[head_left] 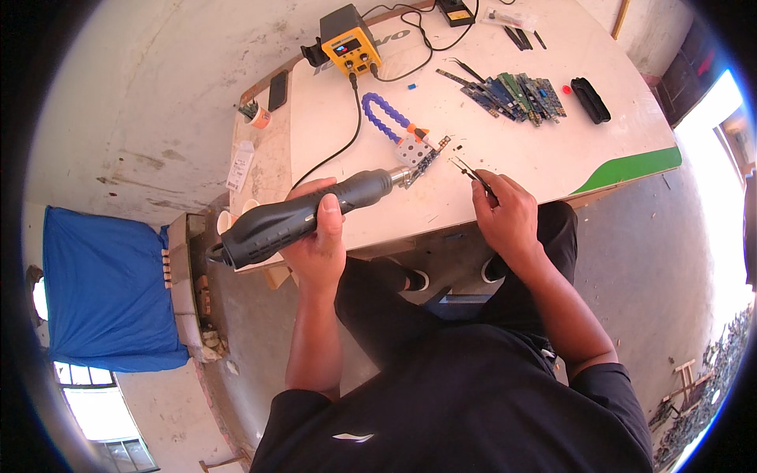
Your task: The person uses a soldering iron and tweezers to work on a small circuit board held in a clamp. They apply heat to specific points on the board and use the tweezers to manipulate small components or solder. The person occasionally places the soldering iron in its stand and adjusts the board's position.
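Note:
In my left hand (322, 236) is a black hot air gun (296, 223), its fingers wrapped round the body. The gun's metal nozzle points right, close to a small circuit board (426, 164). That board is clamped by a helping-hand holder with a perforated metal base (412, 150) and a blue segmented arm (374, 110). My right hand (506, 211) is closed on dark tweezers (471, 173), whose tips lie just right of the board. A few tiny dark parts (459, 147) are scattered on the table by the tips.
A yellow hot air station (348, 43) stands at the back, cables trailing from it. Several circuit boards (516, 98) are piled at the right, beside an open black case (591, 101). A phone (277, 91) and a cup of tools (256, 116) stand at the left of the white table (378, 217).

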